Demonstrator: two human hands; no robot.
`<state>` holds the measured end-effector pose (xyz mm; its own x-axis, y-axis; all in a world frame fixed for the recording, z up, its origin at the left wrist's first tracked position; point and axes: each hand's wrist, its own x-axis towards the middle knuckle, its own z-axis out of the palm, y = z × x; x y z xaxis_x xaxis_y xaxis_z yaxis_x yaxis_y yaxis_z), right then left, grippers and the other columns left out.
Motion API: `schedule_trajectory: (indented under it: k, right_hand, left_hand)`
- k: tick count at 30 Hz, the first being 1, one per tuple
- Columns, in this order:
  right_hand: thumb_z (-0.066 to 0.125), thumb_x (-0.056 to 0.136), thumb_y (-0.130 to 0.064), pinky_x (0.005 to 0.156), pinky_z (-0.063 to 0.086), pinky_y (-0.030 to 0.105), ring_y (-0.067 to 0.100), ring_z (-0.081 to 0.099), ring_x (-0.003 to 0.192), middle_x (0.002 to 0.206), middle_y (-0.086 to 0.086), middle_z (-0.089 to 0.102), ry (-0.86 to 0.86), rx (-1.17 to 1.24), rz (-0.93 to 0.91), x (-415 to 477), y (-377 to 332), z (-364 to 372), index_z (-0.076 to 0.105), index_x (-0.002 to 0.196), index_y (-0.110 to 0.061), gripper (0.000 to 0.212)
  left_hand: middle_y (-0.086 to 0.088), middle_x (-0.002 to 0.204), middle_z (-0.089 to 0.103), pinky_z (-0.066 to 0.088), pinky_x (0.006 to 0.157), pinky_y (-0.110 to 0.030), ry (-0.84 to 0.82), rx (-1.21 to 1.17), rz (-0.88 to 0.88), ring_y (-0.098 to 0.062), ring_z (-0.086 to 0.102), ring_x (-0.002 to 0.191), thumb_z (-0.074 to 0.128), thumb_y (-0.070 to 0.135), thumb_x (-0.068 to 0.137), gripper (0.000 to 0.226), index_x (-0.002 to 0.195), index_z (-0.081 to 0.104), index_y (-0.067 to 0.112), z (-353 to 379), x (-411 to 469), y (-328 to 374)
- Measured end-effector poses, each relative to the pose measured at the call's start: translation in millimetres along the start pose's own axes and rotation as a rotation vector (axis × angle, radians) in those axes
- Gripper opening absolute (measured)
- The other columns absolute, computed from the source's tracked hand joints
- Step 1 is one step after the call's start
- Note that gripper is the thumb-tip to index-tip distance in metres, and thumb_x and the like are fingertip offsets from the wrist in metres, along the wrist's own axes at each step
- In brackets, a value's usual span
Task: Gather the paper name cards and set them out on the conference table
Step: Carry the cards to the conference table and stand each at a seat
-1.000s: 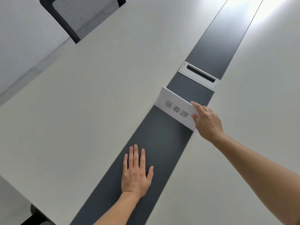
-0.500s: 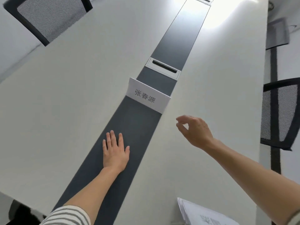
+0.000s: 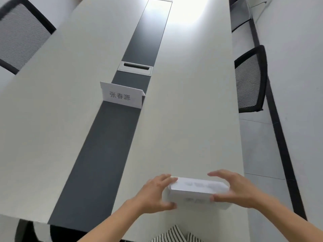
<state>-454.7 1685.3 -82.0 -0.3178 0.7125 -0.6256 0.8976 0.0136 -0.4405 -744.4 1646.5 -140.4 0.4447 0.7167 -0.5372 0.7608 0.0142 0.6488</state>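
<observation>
One folded white name card [image 3: 122, 95] with grey printed characters stands upright across the dark centre strip [image 3: 97, 154] of the long white conference table [image 3: 188, 105]. Near the table's front right, a stack of white paper name cards [image 3: 197, 191] is held between both hands. My left hand [image 3: 153, 194] grips its left end, thumb below and fingers on top. My right hand [image 3: 234, 189] grips its right end the same way. The print on the stack is blurred.
A silver cable hatch [image 3: 135, 68] sits in the dark strip just beyond the standing card. Black mesh chairs stand at the left [image 3: 19, 35] and at the right [image 3: 250, 79] of the table. The table's right edge borders a grey floor [image 3: 258, 147].
Both hands have drawn back from the standing card to the near right of the table and closed on the stack of cards. The view has tilted down and to the right.
</observation>
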Motion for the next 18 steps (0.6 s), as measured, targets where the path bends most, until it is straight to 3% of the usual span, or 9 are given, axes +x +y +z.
schedule_trajectory:
  k: [2,6,10,13,16,18]
  right_hand:
    - [0.07,0.06,-0.064,0.091,0.041,0.021,-0.002,0.05,0.115,0.118,-0.034,0.046,-0.023,-0.038,0.032,-9,17,14,0.049,0.127,-0.045,0.073]
    - [0.072,0.068,-0.056,0.09,0.047,0.025,0.005,0.059,0.107,0.113,-0.028,0.058,0.112,0.042,0.038,-19,38,30,0.06,0.122,-0.038,0.059]
    - [0.076,0.065,-0.051,0.075,0.052,0.028,0.004,0.065,0.082,0.089,-0.019,0.072,0.281,0.215,-0.037,-33,34,13,0.065,0.091,-0.05,0.028]
    - [0.084,0.067,-0.033,0.067,0.052,0.025,0.008,0.066,0.075,0.079,-0.01,0.073,0.338,0.363,-0.11,-41,25,-13,0.071,0.084,-0.035,0.021]
    - [0.087,0.066,-0.025,0.055,0.048,0.02,0.011,0.064,0.062,0.068,-0.004,0.071,0.291,0.581,-0.21,-41,9,-39,0.072,0.076,-0.016,0.019]
    - [0.087,0.063,-0.028,0.053,0.046,0.019,0.011,0.062,0.06,0.066,-0.001,0.069,0.271,0.646,-0.231,-35,0,-50,0.071,0.076,-0.006,0.03]
  left_hand:
    - [0.01,0.154,0.027,0.025,0.114,-0.032,0.033,0.018,-0.021,-0.011,0.029,0.139,0.061,0.048,0.082,0.068,0.142,0.03,0.041,8,2,3]
    - [0.013,0.149,0.035,0.03,0.11,-0.029,0.056,-0.069,-0.064,-0.01,0.035,0.135,0.062,0.042,0.085,0.059,0.139,0.037,0.039,9,0,11]
    - [0.017,0.133,0.053,0.038,0.103,-0.029,0.092,-0.285,-0.083,-0.007,0.046,0.125,0.064,0.038,0.085,0.046,0.127,0.047,0.041,-5,-9,25]
    - [0.012,0.118,0.064,0.049,0.094,-0.031,0.288,-0.424,-0.088,-0.006,0.058,0.112,0.067,0.04,0.083,0.039,0.119,0.053,0.038,-18,-20,42]
    - [-0.007,0.093,0.073,0.059,0.074,-0.033,0.546,-0.673,-0.127,-0.021,0.071,0.084,0.07,0.027,0.083,0.033,0.111,0.061,0.013,-33,-34,67]
    - [-0.018,0.09,0.074,0.06,0.066,-0.036,0.498,-0.912,-0.122,-0.03,0.071,0.072,0.066,0.018,0.087,0.027,0.108,0.062,0.002,-42,-44,80]
